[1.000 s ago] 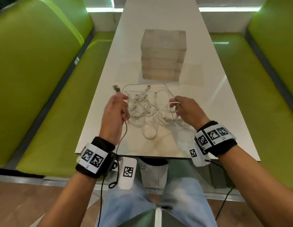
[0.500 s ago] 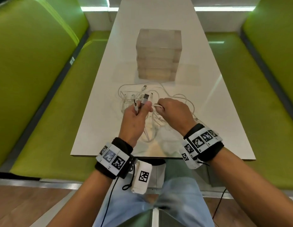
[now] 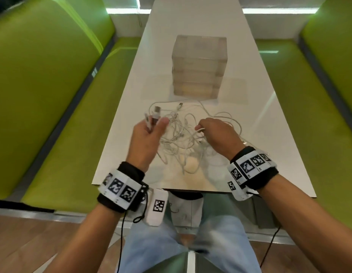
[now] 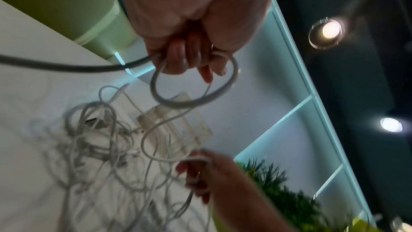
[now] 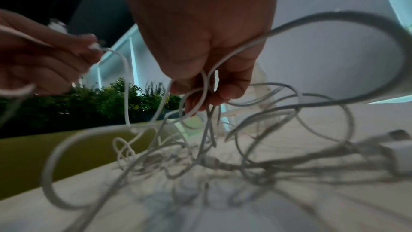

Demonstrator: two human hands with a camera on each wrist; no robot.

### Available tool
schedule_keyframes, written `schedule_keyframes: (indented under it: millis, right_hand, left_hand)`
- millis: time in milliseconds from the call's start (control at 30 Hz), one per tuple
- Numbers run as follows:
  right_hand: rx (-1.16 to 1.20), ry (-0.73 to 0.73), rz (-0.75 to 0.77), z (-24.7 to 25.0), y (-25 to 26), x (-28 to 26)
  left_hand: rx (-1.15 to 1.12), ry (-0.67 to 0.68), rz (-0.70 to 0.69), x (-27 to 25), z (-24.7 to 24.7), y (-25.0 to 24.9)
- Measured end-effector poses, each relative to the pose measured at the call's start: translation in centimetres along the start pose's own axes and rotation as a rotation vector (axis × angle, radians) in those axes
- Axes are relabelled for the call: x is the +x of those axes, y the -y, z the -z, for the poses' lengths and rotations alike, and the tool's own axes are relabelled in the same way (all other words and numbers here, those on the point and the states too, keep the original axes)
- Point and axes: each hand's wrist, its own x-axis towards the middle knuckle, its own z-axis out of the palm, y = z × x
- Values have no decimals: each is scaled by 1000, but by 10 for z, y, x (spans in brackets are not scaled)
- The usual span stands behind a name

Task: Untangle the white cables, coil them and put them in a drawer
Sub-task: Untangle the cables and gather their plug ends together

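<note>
A tangle of white cables (image 3: 183, 134) lies on the white table (image 3: 269, 154) in front of me. My left hand (image 3: 151, 125) is raised at the pile's left side and grips cable ends, their plugs (image 3: 156, 112) sticking up above the fingers; the left wrist view shows a cable loop (image 4: 194, 84) hanging from its curled fingers (image 4: 189, 57). My right hand (image 3: 202, 129) pinches a white cable strand at the pile's right side, seen close in the right wrist view (image 5: 205, 94). A small clear drawer unit (image 3: 199, 66) stands behind the cables, its drawers closed.
Green padded benches (image 3: 53, 95) run along both sides of the narrow table. The table's near edge (image 3: 171, 188) is just above my knees. Loose cable loops (image 3: 228, 119) spread toward the right of the pile.
My left hand moved left and up, away from the right hand, carrying the plug ends. My right hand shifted right, still holding a strand, and the tangle is stretched between them.
</note>
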Motion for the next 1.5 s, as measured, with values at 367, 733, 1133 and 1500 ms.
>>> schedule_keyframes:
  millis: [367, 733, 1133, 1500]
  right_hand:
    - [39, 16, 94, 21, 16, -7]
    - [-59, 38, 6, 14, -19, 1]
    - [-136, -14, 216, 16, 29, -2]
    - [-64, 72, 8, 14, -18, 1]
  left_hand:
    - [200, 80, -61, -2, -33, 13]
    - [-124, -353, -136, 11, 17, -6]
    - [155, 137, -1, 0, -31, 14]
    - [235, -116, -189, 16, 16, 2]
